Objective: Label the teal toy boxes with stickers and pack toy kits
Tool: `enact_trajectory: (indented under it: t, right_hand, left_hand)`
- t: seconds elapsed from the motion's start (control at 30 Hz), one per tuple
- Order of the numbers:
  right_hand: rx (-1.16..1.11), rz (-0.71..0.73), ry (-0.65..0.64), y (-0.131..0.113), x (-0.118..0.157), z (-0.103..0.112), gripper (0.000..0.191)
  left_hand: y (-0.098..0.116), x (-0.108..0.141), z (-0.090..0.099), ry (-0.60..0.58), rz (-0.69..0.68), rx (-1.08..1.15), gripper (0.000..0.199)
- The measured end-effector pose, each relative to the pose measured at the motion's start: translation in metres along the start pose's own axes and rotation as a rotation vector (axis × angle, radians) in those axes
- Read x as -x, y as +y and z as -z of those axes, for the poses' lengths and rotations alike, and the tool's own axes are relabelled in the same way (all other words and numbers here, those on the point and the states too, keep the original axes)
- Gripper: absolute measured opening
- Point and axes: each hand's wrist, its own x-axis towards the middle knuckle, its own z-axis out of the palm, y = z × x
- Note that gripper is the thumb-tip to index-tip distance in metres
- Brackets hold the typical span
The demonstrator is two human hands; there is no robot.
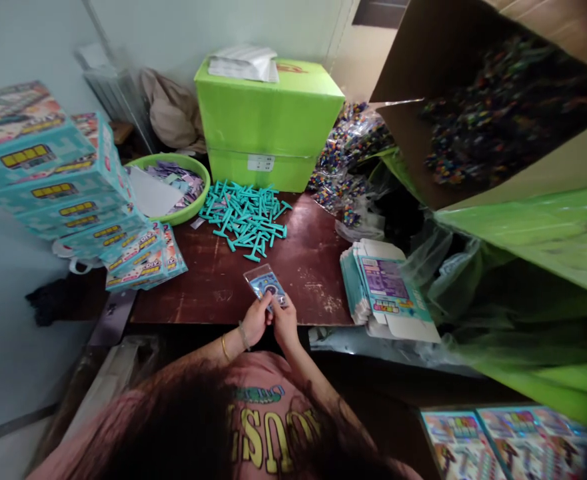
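Close to the table's front edge, a small clear plastic packet (262,281) with a blue printed card or sheet inside is held in both hands. My left hand (256,323) pinches its lower left part, thumb on top. Fingers of my right hand (286,323) are closed on the lower right corner, touching the left hand. Exactly what lies inside the packet is too small to make out. Beyond the hands lies a loose pile of turquoise T-shaped plastic pieces (246,215).
Stacked turquoise boxes (48,180) lean at the left, beside a green basin (206,189) of paper pieces. A green carton (268,127) stands behind. Flattened boxes (390,287) lie right, near bags of coloured beads (340,180). An open carton (403,150) of bead bags overhangs the right.
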Motion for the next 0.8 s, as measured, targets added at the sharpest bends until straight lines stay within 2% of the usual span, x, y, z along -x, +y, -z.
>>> enact_trajectory:
  t: [0.07, 0.13, 0.23, 0.3, 0.37, 0.53, 0.67, 0.8]
  right_hand:
    - [0.085, 0.071, 0.052, 0.0, -0.001, 0.001, 0.036]
    - [0.206, 0.119, 0.059, -0.003, -0.003, 0.004, 0.037]
    - [0.302, 0.094, -0.075, -0.012, -0.004, 0.011, 0.039]
    - [0.259, 0.039, -0.218, -0.018, 0.001, 0.014, 0.039]
    - [0.198, 0.009, -0.293, -0.022, 0.007, 0.014, 0.036]
    - [0.096, -0.014, -0.238, -0.015, 0.021, 0.007, 0.039]
    - [-0.05, -0.067, -0.258, -0.003, 0.028, -0.004, 0.04]
    - [-0.125, -0.082, -0.278, 0.002, 0.033, -0.008, 0.042]
  left_hand:
    - [-0.006, 0.005, 0.001, -0.014, -0.024, 0.029, 0.047]
    - [-0.001, 0.005, 0.004, -0.039, -0.033, 0.087, 0.048]
    - [0.019, -0.001, 0.013, 0.048, -0.074, 0.166, 0.041]
    - [0.031, -0.003, 0.019, 0.106, -0.109, 0.187, 0.036]
    - [0.037, 0.0, 0.022, 0.087, -0.122, 0.185, 0.035]
    - [0.021, 0.026, 0.02, -0.035, -0.091, 0.179, 0.042]
    - [0.012, 0.039, 0.027, -0.014, -0.056, 0.122, 0.045]
    - [0.016, 0.038, 0.034, 0.042, -0.087, 0.043, 0.049]
